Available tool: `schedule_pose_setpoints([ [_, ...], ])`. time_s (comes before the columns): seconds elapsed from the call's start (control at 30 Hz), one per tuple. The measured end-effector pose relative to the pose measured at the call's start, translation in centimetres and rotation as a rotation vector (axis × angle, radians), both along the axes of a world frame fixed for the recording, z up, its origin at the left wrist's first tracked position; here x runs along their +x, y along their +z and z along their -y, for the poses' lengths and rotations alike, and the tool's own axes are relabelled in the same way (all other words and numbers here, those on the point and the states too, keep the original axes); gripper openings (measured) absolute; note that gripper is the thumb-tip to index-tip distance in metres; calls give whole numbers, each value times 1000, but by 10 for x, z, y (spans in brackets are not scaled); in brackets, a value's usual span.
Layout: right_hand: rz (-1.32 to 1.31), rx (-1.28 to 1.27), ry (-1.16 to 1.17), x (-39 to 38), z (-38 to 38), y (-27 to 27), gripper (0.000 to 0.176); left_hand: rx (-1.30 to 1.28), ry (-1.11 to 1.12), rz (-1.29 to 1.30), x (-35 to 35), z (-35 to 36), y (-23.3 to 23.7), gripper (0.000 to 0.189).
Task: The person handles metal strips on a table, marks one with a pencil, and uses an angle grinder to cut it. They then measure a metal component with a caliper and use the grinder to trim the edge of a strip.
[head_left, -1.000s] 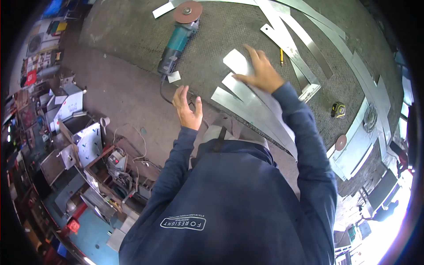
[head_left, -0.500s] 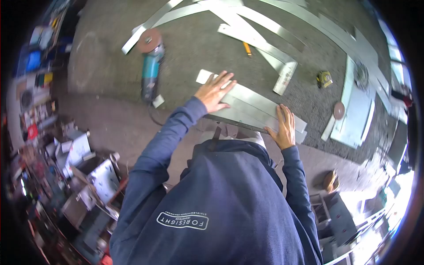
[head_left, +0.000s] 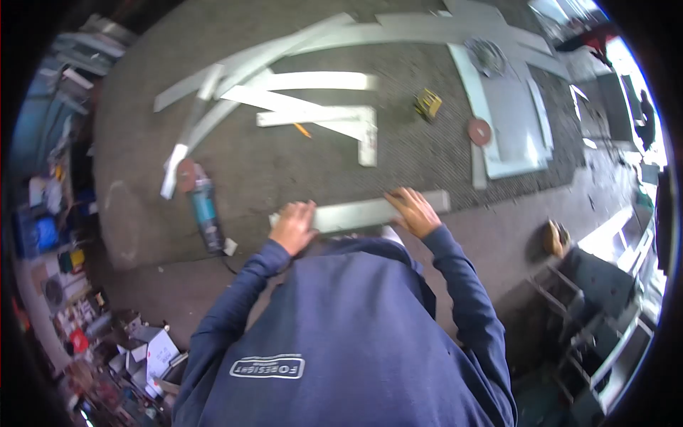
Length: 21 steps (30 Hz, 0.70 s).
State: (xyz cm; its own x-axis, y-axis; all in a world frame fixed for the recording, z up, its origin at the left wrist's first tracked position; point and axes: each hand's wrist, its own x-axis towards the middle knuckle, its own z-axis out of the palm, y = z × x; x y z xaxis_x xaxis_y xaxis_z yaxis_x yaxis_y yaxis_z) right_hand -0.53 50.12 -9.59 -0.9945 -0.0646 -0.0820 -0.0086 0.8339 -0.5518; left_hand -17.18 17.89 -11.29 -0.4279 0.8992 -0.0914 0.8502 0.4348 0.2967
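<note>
A long flat metal strip [head_left: 356, 215] lies along the near edge of the work table, in front of my body. At its left end, my left hand [head_left: 293, 226] grips it with the fingers drawn together over the top. Toward the right end my right hand [head_left: 415, 212] holds it, thumb and fingers bent over its edge. Part of the strip sticks out beyond my right hand. Both palms' undersides are hidden. An angle grinder [head_left: 203, 206] with a reddish disc rests left of my left hand.
On the table [head_left: 235, 167] lie a steel square [head_left: 367, 139], a yellow pencil-like item [head_left: 302, 130], a tape measure [head_left: 427, 104], a loose disc [head_left: 479, 132] and metal sheets [head_left: 516, 128]. Several long strips [head_left: 284, 50] cross at the back. Cluttered shelving stands at left.
The view has shifted, and the stacked metal pieces have turned straighter along the table edge. My hands went from lying flat and spread to gripping the strip.
</note>
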Motion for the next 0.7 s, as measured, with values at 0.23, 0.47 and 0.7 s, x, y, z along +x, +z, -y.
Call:
schedule_pose_setpoints([
  [0.23,7,55,60,3,-3,3,75,156,43,-2,16,20,-19,65],
  [0.47,16,-5,100,0,-4,-5,66,202,166,65,35,23,-31,41],
  [0.7,60,131,235,-3,-11,-29,62,108,175,-89,40,15,-27,31],
])
